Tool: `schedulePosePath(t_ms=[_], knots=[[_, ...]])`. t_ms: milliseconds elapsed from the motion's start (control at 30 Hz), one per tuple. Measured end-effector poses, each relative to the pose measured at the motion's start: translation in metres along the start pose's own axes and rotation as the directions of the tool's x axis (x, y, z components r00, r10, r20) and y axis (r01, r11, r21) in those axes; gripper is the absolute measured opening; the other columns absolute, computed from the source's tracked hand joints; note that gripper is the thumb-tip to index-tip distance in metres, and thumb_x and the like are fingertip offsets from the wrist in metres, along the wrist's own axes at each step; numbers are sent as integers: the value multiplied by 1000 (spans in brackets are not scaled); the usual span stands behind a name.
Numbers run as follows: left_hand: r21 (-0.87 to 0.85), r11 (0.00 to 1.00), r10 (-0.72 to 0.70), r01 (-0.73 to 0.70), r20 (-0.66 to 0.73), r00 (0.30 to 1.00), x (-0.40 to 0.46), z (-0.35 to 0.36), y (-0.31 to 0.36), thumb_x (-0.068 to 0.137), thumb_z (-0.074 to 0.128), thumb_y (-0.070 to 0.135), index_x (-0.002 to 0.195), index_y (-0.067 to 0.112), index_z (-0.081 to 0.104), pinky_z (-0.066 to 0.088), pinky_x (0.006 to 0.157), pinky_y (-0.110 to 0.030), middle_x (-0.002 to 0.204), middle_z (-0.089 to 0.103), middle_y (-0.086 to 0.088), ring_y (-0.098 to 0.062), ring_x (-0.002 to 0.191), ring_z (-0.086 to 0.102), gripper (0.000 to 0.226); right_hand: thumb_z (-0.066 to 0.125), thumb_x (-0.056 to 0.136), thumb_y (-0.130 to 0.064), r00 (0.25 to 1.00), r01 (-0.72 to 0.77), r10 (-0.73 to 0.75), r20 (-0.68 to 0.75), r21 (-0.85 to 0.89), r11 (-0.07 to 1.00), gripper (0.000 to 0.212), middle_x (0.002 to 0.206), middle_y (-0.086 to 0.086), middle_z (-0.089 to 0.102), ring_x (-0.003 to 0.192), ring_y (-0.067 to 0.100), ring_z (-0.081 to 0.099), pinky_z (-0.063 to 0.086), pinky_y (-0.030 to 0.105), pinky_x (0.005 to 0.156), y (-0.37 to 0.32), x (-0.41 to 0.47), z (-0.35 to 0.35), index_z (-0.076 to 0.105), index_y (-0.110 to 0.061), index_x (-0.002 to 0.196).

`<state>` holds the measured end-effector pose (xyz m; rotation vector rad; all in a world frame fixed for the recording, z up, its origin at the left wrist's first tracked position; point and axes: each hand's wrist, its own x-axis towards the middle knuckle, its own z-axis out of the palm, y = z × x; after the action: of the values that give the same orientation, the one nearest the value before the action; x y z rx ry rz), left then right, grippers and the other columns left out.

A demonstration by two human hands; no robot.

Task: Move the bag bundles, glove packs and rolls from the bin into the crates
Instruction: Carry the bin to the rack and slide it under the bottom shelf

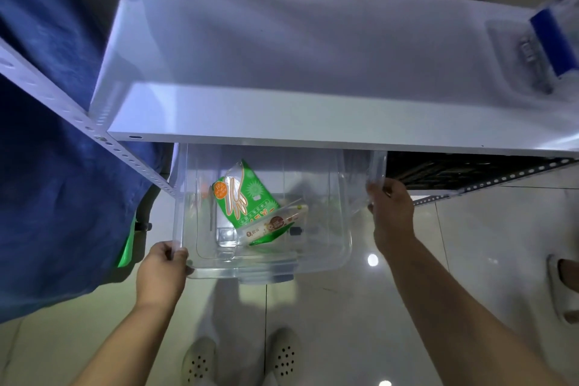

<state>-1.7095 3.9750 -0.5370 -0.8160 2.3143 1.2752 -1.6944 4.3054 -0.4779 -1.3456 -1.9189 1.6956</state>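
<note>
Fingers point(177, 252) of the left hand point(161, 274) are curled shut over the near-left corner of the clear bin point(316, 247), thumb outside, the rest hooked over the rim. At about two o'clock from the bin's middle, the right hand point(393, 213) pinches the far-right rim, fingertips closed on the plastic. Gripping opposite corners looks like a way to keep the bin level while it sits half under the white shelf point(282, 110), probably so it can slide out where its contents are reachable.

Inside, a green glove pack point(242, 194) leans tilted near the middle, and a second flat packet point(272, 226) rests against its lower edge toward five o'clock; I cannot tell what that one holds. No rolls show in the bin.

A dark crate point(454, 171) sits under the shelf at three o'clock, just beside the bin. Nothing visible lies in it, so the transfer seems barely begun.
</note>
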Motion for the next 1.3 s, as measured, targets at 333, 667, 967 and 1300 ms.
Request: schedulePosePath(t_ms=[333, 667, 967, 1300], knots=[[-97, 995, -23, 31, 84, 996, 3, -18, 0, 89, 52, 5, 94, 7, 55, 49, 75, -39, 69, 61, -10, -27, 65, 60, 6, 73, 77, -12, 966, 251, -258, 35, -384, 888, 30, 95, -9, 56, 91, 10, 52, 36, 12, 75, 41, -92, 13, 54, -24, 96], [-318, 916, -132, 245, 336, 932, 3, -46, 15, 95, 39, 4, 98, 7, 55, 47, 62, -30, 79, 58, -10, -21, 68, 54, 17, 84, 56, -12, 842, 520, -496, 214, -568, 638, 36, 93, 6, 59, 90, 28, 53, 38, 35, 80, 51, -170, 86, 60, -8, 83], [-261, 922, -119, 285, 508, 853, 11, -65, 9, 98, 36, 26, 96, 21, 62, 52, 68, -26, 81, 68, -6, -20, 81, 64, 26, 85, 55, -27, 684, 714, -576, 446, -569, 407, 36, 82, 6, 62, 81, 18, 41, 30, 27, 70, 73, -208, 160, 60, -10, 75], [-371, 894, -27, 252, 516, 856, 12, -69, 1, 93, 49, 10, 78, 5, 61, 46, 70, -30, 70, 58, -14, -22, 68, 53, 20, 82, 65, -21, 625, 777, -582, 520, -481, 406, 25, 81, 7, 63, 79, 19, 53, 33, 23, 73, 91, -210, 188, 64, -9, 78]])
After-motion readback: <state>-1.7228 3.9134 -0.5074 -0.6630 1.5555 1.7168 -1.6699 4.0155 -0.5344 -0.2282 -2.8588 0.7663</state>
